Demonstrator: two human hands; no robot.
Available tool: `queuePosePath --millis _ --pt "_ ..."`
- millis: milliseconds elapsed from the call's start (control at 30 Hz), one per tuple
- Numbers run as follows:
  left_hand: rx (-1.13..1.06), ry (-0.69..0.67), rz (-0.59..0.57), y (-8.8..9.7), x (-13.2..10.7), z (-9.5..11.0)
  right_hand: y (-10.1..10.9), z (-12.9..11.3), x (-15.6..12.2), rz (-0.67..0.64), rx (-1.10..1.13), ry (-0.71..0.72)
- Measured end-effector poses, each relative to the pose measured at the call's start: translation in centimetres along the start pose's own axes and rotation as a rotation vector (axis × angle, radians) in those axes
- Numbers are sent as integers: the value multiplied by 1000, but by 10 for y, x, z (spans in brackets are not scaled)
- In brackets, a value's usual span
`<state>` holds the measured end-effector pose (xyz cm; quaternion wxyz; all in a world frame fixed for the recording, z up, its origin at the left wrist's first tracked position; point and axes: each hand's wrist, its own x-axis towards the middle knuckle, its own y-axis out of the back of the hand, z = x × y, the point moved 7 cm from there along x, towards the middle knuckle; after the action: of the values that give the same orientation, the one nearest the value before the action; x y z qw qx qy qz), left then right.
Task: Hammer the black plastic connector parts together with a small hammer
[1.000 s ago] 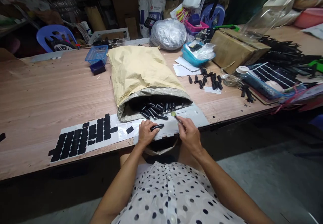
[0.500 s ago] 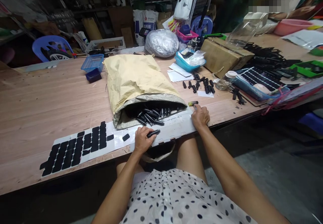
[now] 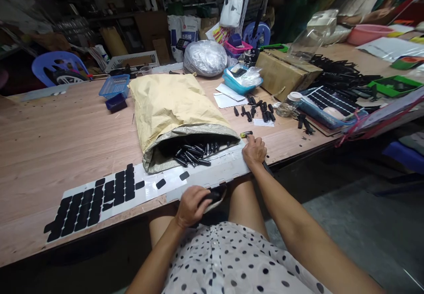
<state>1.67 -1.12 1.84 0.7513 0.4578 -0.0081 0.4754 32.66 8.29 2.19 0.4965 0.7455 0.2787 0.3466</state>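
My left hand [image 3: 192, 205] is just below the table's front edge, fingers curled round a black tubular piece [image 3: 212, 194], slightly blurred. Beneath it hangs the mouth of a pale bag [image 3: 219, 203]. My right hand [image 3: 254, 151] rests closed on the grey board [image 3: 228, 165]; a dark handle-like end [image 3: 266, 167] shows beside its wrist, and what its fingers grip is mostly hidden. Close to those fingertips lies a yellow-and-black tool handle [image 3: 246, 134]. In front of me, a large yellow sack [image 3: 179, 102] lies with its mouth towards me, and several black tubular pieces [image 3: 192, 155] spill from it.
A white sheet with rows of black rounded stickers [image 3: 89, 203] lies at the left along the edge. Behind are blue baskets [image 3: 114, 86], a cardboard box [image 3: 283, 73] and several small black parts [image 3: 265, 113]. Another person's arm shows at the far right.
My left hand has moved down off the board with the black piece, to the bag mouth below the edge. A loose black sticker it covered now shows. My right hand stays on the board.
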Motion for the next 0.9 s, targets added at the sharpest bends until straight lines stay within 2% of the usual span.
queuePosePath --millis 33,100,233,300,367,433,500,567,633,700,800,833,900 --pt "-23 -28 -47 -10 -9 7 0 0 0 -3 -5 0" --pt "-9 18 -132 -31 -26 7 0 -1 -1 -5 -14 -3" --pt "172 373 -275 -64 -55 -32 2 -3 -1 -14 -18 -7" --pt "227 520 -334 -71 -67 -50 2 -4 -1 -15 -8 -5" --pt "239 566 -345 -71 -71 -55 2 -3 -1 -3 4 -4" --pt "217 482 -303 -64 -67 -43 1 -1 -1 15 11 -4" --pt "172 299 -237 -52 -56 -20 -1 1 -1 31 14 -1" --pt "123 129 -155 -35 -40 3 -3 3 -1 37 17 4" --pt "105 85 -45 -12 -21 9 -4 4 -1 38 17 5" --pt "134 177 89 15 2 -5 -4 4 -1 36 12 -1" --pt "214 414 230 53 31 -47 -2 3 -1 34 10 -9" --pt "240 459 227 60 39 -61 -1 3 -1 33 12 -9" --pt "295 468 147 67 54 -80 0 2 -1 27 15 -8"
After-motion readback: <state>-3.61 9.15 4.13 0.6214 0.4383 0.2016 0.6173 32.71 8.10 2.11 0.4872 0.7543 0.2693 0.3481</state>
